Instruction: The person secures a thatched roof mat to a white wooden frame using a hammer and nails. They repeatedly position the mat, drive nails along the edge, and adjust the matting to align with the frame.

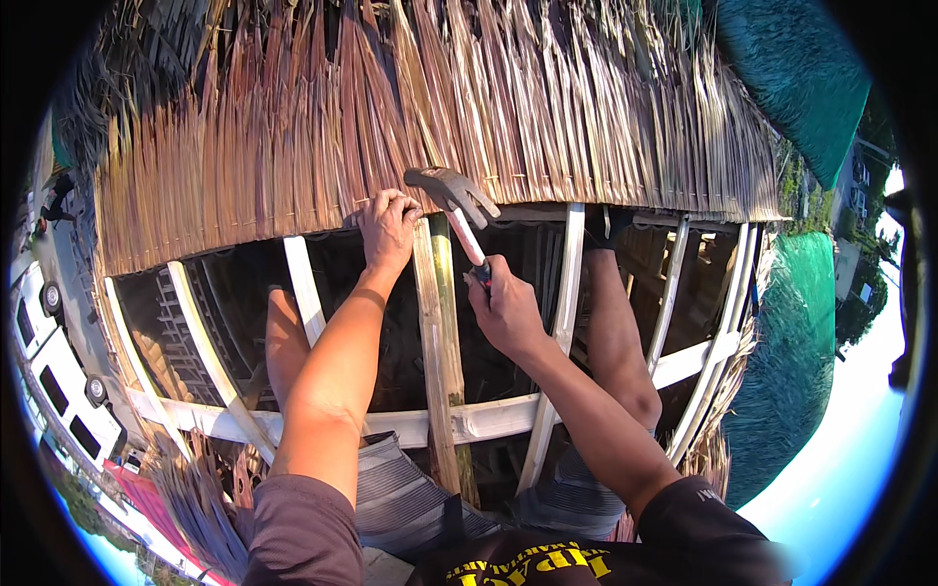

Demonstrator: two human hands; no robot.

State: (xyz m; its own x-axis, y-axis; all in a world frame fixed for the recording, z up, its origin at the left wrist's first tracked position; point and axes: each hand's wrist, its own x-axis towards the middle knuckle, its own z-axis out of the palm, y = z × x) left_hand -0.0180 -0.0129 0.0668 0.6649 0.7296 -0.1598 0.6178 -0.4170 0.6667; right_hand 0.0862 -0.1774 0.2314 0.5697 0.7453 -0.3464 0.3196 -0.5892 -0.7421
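My right hand [506,308] grips the handle of a claw hammer [467,234]. Its dark head is up at the lower edge of the dried palm thatch [322,166], just right of my left hand [388,232]. The fingers of that left hand are bent and pressed together against the thatch edge, beside the top of a wooden rafter [435,332]. Whatever they pinch is too small or hidden to make out. A greenish pole [451,342] runs along the rafter's right side, below the hammer.
More pale rafters [207,342] fan out on both sides, with dark gaps between them. A horizontal wooden batten [498,418] crosses them nearer me. My legs reach down among the frame. Far below on the left stands a white vehicle [61,376]; green-netted roofing [782,361] lies right.
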